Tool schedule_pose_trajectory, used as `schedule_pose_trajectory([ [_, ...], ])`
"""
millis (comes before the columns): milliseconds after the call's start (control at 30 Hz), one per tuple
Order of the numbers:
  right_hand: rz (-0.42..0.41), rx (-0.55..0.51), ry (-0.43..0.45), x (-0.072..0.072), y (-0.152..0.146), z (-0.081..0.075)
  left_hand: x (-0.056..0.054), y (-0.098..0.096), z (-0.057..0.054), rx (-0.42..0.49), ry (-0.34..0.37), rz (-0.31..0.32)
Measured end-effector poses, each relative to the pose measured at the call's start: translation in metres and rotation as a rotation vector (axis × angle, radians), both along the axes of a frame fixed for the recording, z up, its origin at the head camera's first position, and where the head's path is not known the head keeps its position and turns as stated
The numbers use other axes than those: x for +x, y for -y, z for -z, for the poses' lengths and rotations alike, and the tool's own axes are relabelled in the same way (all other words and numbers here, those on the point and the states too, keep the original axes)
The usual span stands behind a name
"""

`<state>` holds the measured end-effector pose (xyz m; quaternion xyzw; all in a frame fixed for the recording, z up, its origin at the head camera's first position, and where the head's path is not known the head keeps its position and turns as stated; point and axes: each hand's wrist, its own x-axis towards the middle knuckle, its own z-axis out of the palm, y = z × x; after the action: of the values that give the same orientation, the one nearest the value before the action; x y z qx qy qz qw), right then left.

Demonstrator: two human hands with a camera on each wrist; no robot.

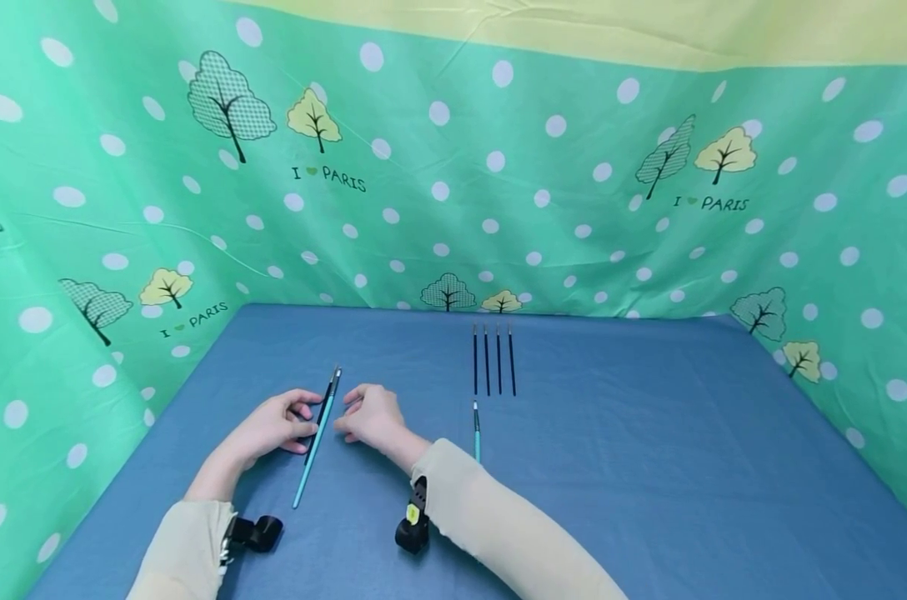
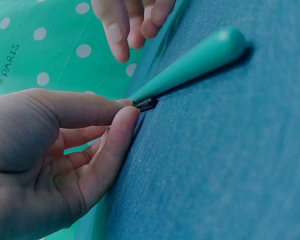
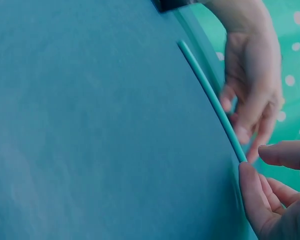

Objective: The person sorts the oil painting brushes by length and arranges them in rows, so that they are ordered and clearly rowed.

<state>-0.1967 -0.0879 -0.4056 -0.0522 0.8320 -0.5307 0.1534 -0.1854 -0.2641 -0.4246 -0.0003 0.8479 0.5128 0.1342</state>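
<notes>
On the left of the table, a teal paintbrush [image 1: 314, 450] and a black paintbrush [image 1: 324, 406] lie slanted side by side, bristles pointing away. My left hand [image 1: 273, 423] pinches the black brush between thumb and finger; its dark handle end [image 2: 149, 104] pokes out of the grip in the left wrist view, beside the rounded teal handle [image 2: 195, 62]. My right hand [image 1: 376, 417] is just right of the pair, with thumb and fingers apart and nothing held. In the right wrist view its fingers are close to the teal handle [image 3: 210, 95]; whether they touch it I cannot tell.
Several thin black paintbrushes [image 1: 487, 362] stand in a parallel row at the table's back centre. Nearer, another teal paintbrush [image 1: 477, 442] is partly covered by my right sleeve [image 1: 498, 517]. A green dotted curtain [image 1: 438, 150] hangs behind the blue table [image 1: 648, 467].
</notes>
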Motion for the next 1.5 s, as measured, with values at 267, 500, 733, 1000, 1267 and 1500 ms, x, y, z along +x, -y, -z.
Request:
schedule_pose_trajectory([
  [267,0.024,0.11,-0.068,0.012,0.018,0.008,0.0,0.0,0.001,0.028,-0.003,0.015],
  [500,0.07,0.207,-0.127,0.013,0.026,0.01,0.001,0.001,0.0,0.019,-0.002,0.012],
  [733,0.07,0.416,-0.224,0.013,0.03,0.01,0.002,0.0,-0.001,0.024,-0.011,0.015],
  [1000,0.087,0.296,-0.134,0.012,0.027,0.009,0.001,-0.001,0.0,0.011,-0.002,0.01],
  [1267,0.087,0.216,-0.115,0.012,0.023,0.01,0.001,-0.002,-0.002,0.015,0.009,0.01],
  [1500,0.077,0.329,-0.181,0.012,0.024,0.009,0.0,-0.001,0.0,0.007,0.001,0.008],
])
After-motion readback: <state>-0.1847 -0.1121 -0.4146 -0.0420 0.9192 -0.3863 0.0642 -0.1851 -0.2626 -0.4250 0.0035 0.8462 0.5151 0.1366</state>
